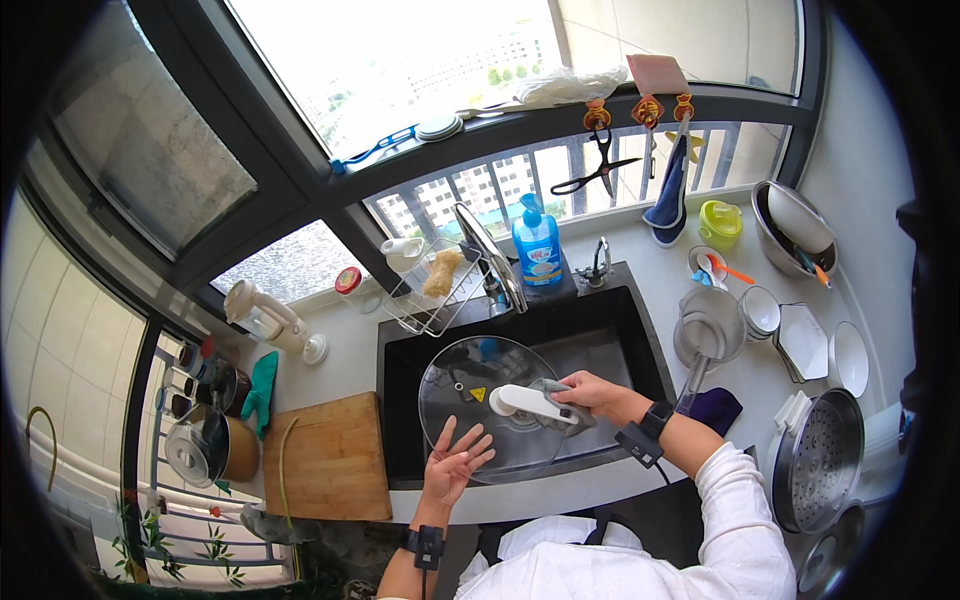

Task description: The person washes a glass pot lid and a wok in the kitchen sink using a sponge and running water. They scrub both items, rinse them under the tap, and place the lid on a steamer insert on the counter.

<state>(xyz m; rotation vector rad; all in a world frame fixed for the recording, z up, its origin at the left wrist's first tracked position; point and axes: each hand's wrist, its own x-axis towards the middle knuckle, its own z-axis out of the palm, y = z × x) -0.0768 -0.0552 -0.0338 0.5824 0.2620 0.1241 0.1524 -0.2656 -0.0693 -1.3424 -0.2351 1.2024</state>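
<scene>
A round glass pot lid with a long white handle is over the black double sink. My right hand is closed on a grey cloth, which it presses around the end of the handle. My left hand is open, fingers spread, at the lid's lower left edge. Whether its fingertips touch the glass I cannot tell. A small yellow triangular label shows on or through the glass.
Behind the sink stand a chrome faucet, a blue soap bottle and a wire rack holding a sponge. A wooden cutting board lies left. Bowls, a strainer and a steamer pot crowd the right counter.
</scene>
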